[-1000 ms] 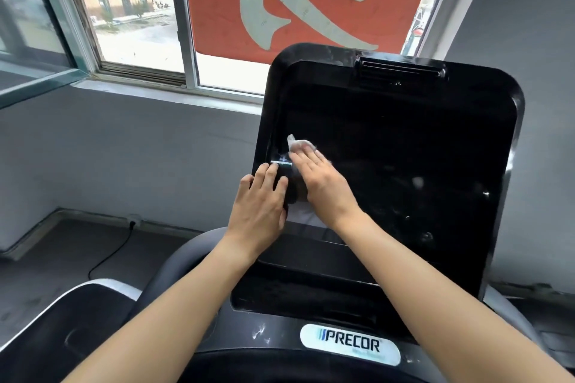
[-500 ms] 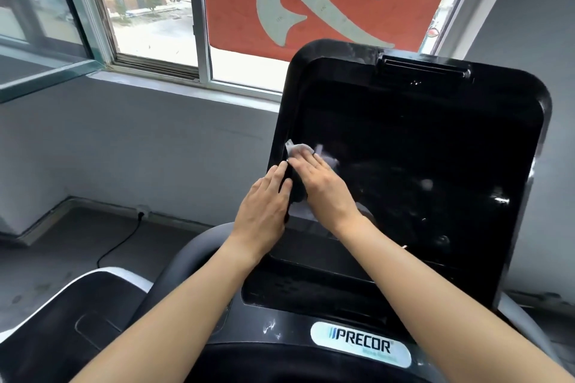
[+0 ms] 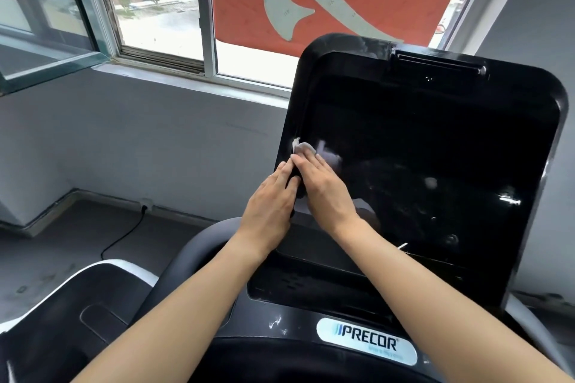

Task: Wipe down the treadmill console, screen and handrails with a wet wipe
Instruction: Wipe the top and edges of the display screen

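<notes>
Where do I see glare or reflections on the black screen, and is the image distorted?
Head view: the glossy screen mirrors the right hand faintly and carries a bright glare streak near its right edge; the wide-angle lens slants the window frame.

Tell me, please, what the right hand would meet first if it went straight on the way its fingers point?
The right hand points up and left, pressing the wet wipe. Straight on, it would probably meet the raised left rim of the console first, though depth there is unclear.
</notes>
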The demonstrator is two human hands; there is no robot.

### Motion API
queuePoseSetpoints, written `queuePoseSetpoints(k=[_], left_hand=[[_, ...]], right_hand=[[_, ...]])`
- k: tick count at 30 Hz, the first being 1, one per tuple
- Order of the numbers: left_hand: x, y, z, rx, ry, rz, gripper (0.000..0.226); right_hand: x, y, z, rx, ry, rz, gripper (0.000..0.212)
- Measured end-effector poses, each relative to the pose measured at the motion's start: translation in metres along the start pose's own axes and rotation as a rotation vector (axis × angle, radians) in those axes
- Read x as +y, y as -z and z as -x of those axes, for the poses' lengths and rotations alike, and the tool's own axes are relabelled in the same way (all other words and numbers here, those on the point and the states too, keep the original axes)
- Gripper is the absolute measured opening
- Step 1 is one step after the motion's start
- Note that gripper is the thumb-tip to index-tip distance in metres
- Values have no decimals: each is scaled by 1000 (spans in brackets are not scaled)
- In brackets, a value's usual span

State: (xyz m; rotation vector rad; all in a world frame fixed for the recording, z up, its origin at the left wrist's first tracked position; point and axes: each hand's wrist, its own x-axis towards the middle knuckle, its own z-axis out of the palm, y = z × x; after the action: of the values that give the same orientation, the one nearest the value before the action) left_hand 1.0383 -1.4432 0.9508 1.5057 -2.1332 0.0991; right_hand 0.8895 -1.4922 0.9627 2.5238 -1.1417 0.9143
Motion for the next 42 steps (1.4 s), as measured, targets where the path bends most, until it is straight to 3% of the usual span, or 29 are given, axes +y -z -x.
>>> queuePoseSetpoints(k=[4, 7, 9, 11, 15, 19, 21, 24, 28, 30, 32, 37, 40, 42], left_hand=[[-1, 1, 3, 20, -1, 11, 58], [2, 1, 5, 32, -1, 11, 61], [4, 2, 5, 33, 0, 8, 60], [7, 3, 4, 21, 7, -10, 59], [18, 1, -1, -5, 34, -92, 64], [35, -6, 1, 12, 43, -113, 61], [45, -10, 1, 9, -1, -118, 57], [60, -14, -3, -6, -64, -109, 53], [75, -19, -6, -23, -103, -95, 54], [79, -20, -5, -40, -110, -96, 55], [82, -22, -5, -49, -109, -101, 56], [91, -24, -4, -72, -97, -131, 60], [94, -24, -4, -74, -111, -147, 60], [96, -25, -3, -69, -121, -145, 55]], right_hand=[[20, 10, -3, 5, -17, 36, 68], [27, 25, -6, 253, -337, 54, 52], [24, 25, -7, 326, -430, 60, 50], [17, 18, -5, 256, -380, 27, 56], [-2, 6, 10, -34, -58, -10, 63], [16, 19, 18, -78, -16, 46, 72], [32, 34, 26, -23, -101, 59, 72], [60, 59, 44, 154, -293, 148, 52], [89, 76, 74, 375, -696, 168, 56], [88, 76, 76, 416, -764, 118, 57], [79, 71, 72, 381, -693, 100, 57], [55, 59, 77, -5, -212, 61, 67], [66, 68, 80, -42, -174, 104, 66], [82, 76, 86, 44, -279, 159, 60]])
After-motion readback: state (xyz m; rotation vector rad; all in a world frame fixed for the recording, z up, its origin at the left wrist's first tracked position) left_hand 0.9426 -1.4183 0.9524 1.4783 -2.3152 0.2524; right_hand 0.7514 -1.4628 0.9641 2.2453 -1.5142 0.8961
